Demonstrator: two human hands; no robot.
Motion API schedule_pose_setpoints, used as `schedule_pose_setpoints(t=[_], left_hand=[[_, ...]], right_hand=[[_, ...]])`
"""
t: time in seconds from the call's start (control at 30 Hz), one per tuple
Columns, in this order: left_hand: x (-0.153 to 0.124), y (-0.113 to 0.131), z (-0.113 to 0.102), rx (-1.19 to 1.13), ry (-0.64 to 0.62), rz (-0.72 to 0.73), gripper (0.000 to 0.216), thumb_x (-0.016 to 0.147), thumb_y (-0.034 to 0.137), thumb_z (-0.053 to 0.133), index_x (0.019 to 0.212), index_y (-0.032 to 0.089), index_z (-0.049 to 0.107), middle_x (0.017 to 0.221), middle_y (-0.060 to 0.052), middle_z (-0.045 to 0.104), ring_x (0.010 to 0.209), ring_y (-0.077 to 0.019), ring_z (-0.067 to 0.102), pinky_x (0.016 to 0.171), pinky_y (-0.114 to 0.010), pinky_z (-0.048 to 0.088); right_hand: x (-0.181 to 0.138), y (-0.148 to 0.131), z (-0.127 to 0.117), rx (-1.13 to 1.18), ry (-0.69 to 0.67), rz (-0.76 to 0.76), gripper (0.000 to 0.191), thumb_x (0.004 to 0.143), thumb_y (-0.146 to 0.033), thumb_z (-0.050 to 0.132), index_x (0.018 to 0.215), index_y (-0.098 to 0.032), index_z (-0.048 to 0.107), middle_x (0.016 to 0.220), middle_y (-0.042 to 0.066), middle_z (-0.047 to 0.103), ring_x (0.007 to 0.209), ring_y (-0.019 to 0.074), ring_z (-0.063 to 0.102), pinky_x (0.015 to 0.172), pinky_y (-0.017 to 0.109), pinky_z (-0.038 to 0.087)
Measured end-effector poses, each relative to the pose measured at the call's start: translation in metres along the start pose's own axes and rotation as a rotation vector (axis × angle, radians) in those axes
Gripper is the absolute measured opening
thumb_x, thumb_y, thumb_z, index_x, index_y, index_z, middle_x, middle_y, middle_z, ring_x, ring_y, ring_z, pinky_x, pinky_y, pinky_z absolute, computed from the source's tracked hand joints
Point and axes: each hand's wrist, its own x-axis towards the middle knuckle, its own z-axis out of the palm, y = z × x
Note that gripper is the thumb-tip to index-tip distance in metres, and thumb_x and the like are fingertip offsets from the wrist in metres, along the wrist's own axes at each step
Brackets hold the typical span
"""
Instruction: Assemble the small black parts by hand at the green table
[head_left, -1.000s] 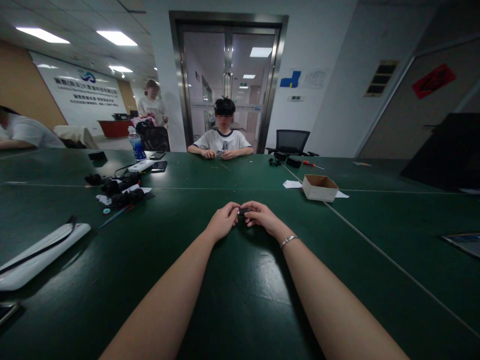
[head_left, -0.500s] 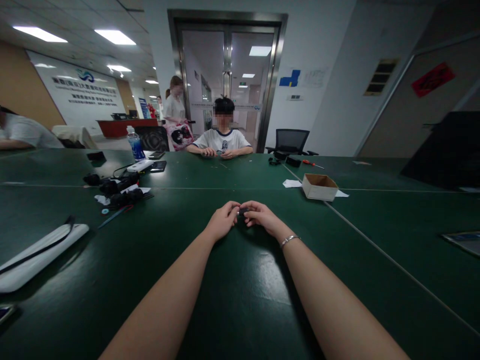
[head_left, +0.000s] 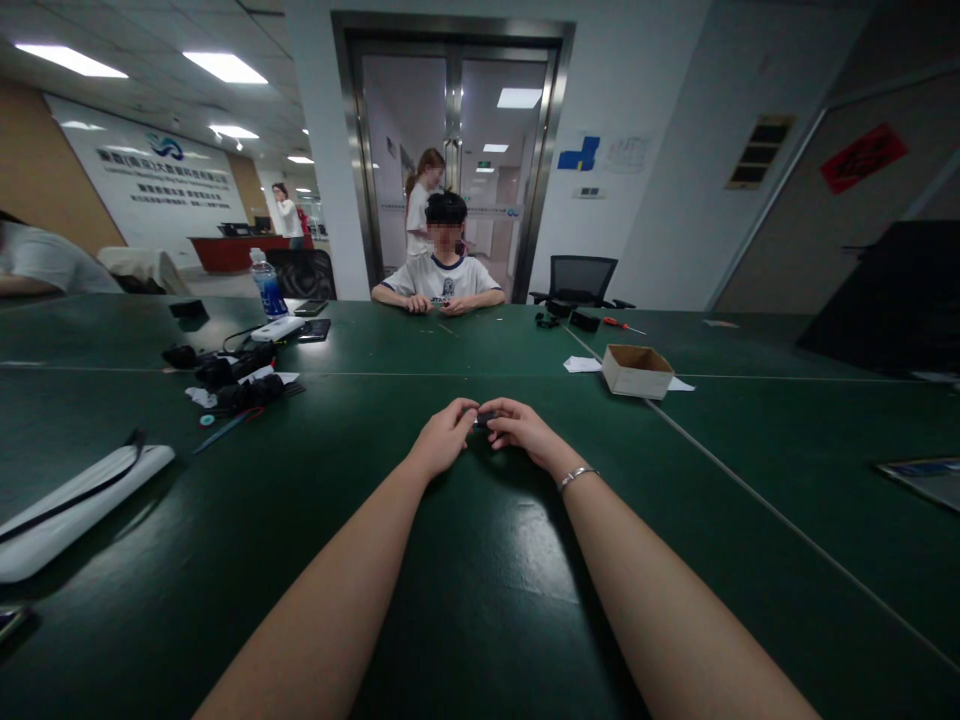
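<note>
My left hand [head_left: 444, 438] and my right hand [head_left: 519, 428] meet at the middle of the green table [head_left: 480, 560]. Between their fingertips is a small dark piece [head_left: 484, 419] with a light, shiny end on the left. It is too small and too covered by fingers for me to tell its kind. Both hands are closed, thumb and fingers pinching it from either side. A silver bracelet [head_left: 577, 478] circles my right wrist.
An open cardboard box [head_left: 637, 373] stands at right, near an orange-handled screwdriver [head_left: 621, 325]. On the left lie black parts [head_left: 236, 380], a bottle [head_left: 268, 284] and a white case [head_left: 86, 510]. A person [head_left: 442, 270] sits opposite.
My hands stay together around the small dark piece, with hardly any shift. Behind the seated person, a standing person has walked rightward in front of the glass doors. The view has tilted slightly.
</note>
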Motion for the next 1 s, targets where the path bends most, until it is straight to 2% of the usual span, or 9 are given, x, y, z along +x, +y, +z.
schedule_pose_setpoints(t=[0.07, 0.13, 0.33, 0.5, 0.77, 1.0], left_hand=[[0.0001, -0.0001, -0.0002, -0.033, 0.003, 0.014, 0.033, 0.087, 0.037, 0.049, 0.116, 0.021, 0.056, 0.09, -0.002, 0.06, 0.06, -0.0108, 0.055, 0.061, -0.025, 0.045], [-0.0003, 0.0006, -0.0008, -0.05, 0.003, 0.013, 0.036, 0.084, 0.031, 0.052, 0.119, 0.021, 0.054, 0.093, -0.002, 0.059, 0.061, -0.0105, 0.055, 0.061, -0.024, 0.045], [-0.0002, 0.0004, -0.0006, -0.03, -0.009, 0.01, 0.032, 0.089, 0.031, 0.043, 0.118, 0.021, 0.054, 0.069, 0.002, 0.055, 0.056, -0.011, 0.051, 0.057, -0.023, 0.041], [-0.0001, 0.0013, -0.0001, -0.058, -0.026, 0.005, 0.033, 0.093, 0.039, 0.037, 0.112, 0.021, 0.057, 0.062, 0.003, 0.052, 0.055, -0.011, 0.05, 0.056, -0.022, 0.04], [-0.0009, 0.0046, -0.0023, -0.087, -0.021, -0.019, 0.034, 0.082, 0.022, 0.048, 0.115, 0.021, 0.056, 0.092, -0.002, 0.057, 0.061, -0.0093, 0.055, 0.058, -0.023, 0.043], [-0.0008, 0.0002, -0.0022, -0.092, -0.041, 0.011, 0.032, 0.085, 0.024, 0.041, 0.113, 0.021, 0.056, 0.071, 0.002, 0.055, 0.057, -0.0104, 0.052, 0.056, -0.023, 0.041]], right_hand=[[0.0001, 0.0002, 0.0003, 0.002, 0.013, -0.005, 0.025, 0.071, -0.01, 0.065, 0.095, -0.016, 0.065, 0.076, 0.0, 0.06, 0.06, 0.0094, 0.059, 0.05, 0.017, 0.055], [0.0004, 0.0003, 0.0006, 0.001, 0.019, -0.004, 0.025, 0.071, -0.01, 0.065, 0.095, -0.016, 0.065, 0.074, 0.0, 0.06, 0.059, 0.0096, 0.059, 0.049, 0.017, 0.054], [0.0011, -0.0005, 0.0005, -0.004, 0.007, 0.007, 0.024, 0.071, -0.009, 0.067, 0.093, -0.017, 0.065, 0.077, 0.0, 0.061, 0.059, 0.0094, 0.059, 0.049, 0.017, 0.054], [0.0014, 0.0001, 0.0003, 0.005, 0.005, -0.003, 0.024, 0.071, -0.008, 0.066, 0.093, -0.017, 0.065, 0.077, 0.0, 0.061, 0.06, 0.0093, 0.059, 0.048, 0.015, 0.053], [0.0016, 0.0013, -0.0005, 0.011, 0.013, -0.005, 0.023, 0.073, -0.008, 0.065, 0.094, -0.016, 0.065, 0.076, 0.0, 0.061, 0.059, 0.0099, 0.06, 0.048, 0.016, 0.054], [0.0017, 0.0016, -0.0013, 0.012, -0.001, -0.007, 0.024, 0.072, -0.008, 0.067, 0.094, -0.017, 0.064, 0.075, 0.001, 0.061, 0.06, 0.0101, 0.06, 0.049, 0.017, 0.054]])
